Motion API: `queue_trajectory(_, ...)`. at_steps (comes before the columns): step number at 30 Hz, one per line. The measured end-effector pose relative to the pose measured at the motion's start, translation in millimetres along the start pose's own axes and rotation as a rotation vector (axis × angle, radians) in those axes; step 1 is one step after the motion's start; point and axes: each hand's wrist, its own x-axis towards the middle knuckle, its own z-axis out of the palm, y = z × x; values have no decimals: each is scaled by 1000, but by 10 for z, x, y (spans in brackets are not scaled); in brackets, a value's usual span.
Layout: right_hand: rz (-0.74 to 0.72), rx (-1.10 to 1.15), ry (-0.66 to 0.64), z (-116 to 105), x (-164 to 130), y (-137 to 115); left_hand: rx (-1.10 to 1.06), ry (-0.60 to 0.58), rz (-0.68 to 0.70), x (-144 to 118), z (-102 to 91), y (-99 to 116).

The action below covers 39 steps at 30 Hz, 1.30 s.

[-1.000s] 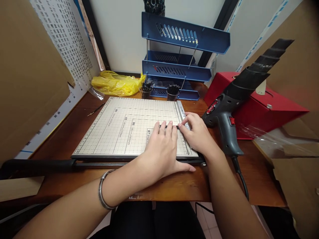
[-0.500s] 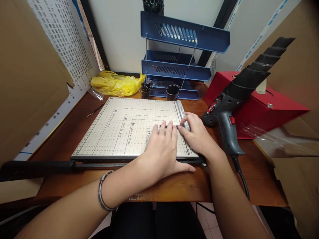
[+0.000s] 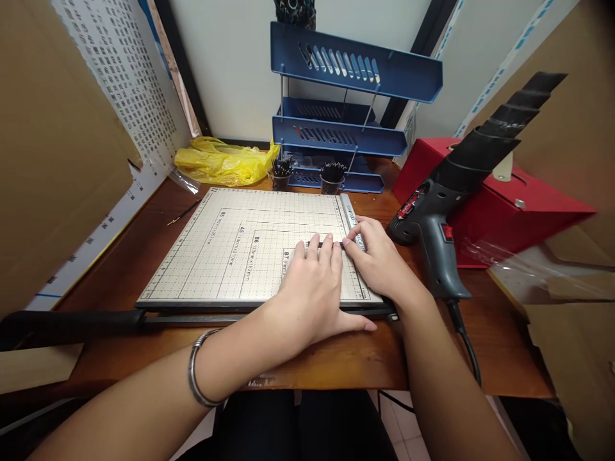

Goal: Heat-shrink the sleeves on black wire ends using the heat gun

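Note:
A cream guillotine paper cutter (image 3: 230, 250) with a printed grid lies in front of me. My left hand (image 3: 312, 282) rests flat on its right part, fingers stretched forward and thumb out over the near edge. A thin black strip (image 3: 342, 244) lies crosswise under those fingertips, mostly covered by them. At the strip's right end, beside the cutter's metal ruler edge (image 3: 346, 208), my right hand (image 3: 379, 259) is closed, thumb and forefinger pinching it. The cutter's lever arm (image 3: 192, 320) is down along the near edge, its black handle (image 3: 72, 326) to the left.
A heat gun (image 3: 439, 224) leans by a red box (image 3: 533, 198) on the right. Behind the cutter stand two cups (image 3: 280, 182) of thin black pieces, a blue tray rack (image 3: 355, 70) and a yellow plastic bag (image 3: 221, 163). Cardboard (image 3: 62, 160) walls the left side.

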Motion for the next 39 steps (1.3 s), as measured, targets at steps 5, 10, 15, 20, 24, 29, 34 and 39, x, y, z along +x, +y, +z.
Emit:
queue_trajectory(5, 8, -1, 12, 3, -1, -1, 2, -3, -2, 7, -11, -1)
queue_trajectory(10, 8, -2, 11, 4, -1, 7, -8, 10, 1, 15, -1, -8)
queue_trajectory(15, 0, -6, 4, 7, -2, 15, -1, 17, 6, 13, 13, -14)
queue_trajectory(20, -5, 13, -11, -9, -7, 12, 3, 21, 0, 10, 13, -22)
queue_trajectory(24, 21, 12, -11, -11, -12, -1, 7, 27, 10, 12, 12, -27)
queue_trajectory(29, 2, 8, -15, -5, -13, 8, 15, 26, 12, 11, 14, -17)
queue_trajectory(34, -42, -4, 8, -8, -8, 13, 21, 8, 6, 14, 1, -14)
queue_trajectory(39, 29, -21, 41, 13, 18, 3, 18, 3, 4, 15, 1, -17)
